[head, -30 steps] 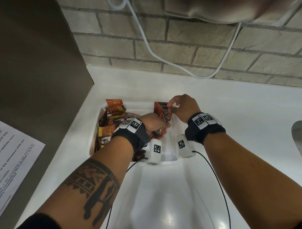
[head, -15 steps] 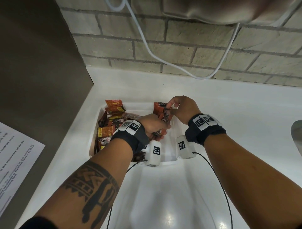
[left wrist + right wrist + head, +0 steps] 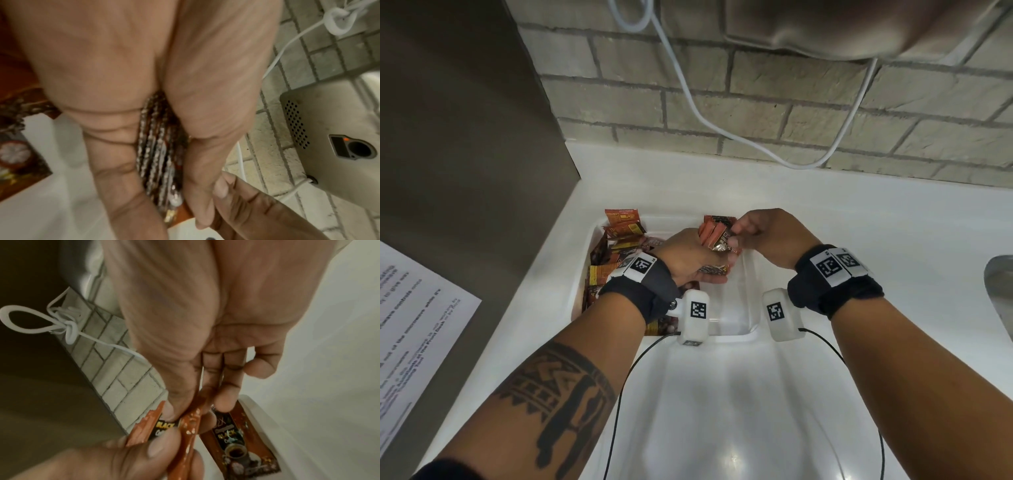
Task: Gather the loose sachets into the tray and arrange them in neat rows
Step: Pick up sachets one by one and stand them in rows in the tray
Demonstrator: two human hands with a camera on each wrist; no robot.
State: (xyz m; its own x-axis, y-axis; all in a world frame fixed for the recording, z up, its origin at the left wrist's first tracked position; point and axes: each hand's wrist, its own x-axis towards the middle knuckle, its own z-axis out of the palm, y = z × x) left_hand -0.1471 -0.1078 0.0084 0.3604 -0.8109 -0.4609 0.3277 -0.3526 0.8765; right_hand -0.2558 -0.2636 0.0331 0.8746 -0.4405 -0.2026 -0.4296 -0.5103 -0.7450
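Observation:
A white tray lies on the white counter with several orange and brown sachets piled in its left half. Over the tray's middle my left hand grips a stack of brown coffee sachets, whose edges show between its thumb and fingers. My right hand pinches the top of one sachet of that stack between thumb and fingers. Another black coffee sachet leans in the tray behind them.
A brick wall with a hanging white cable rises behind the counter. A dark panel with a printed sheet stands at the left. A metal appliance hangs above, and a sink edge shows at the right.
Both hands have stayed over the tray with the stack between them; the right hand's fingers have shifted slightly along the top of the sachets.

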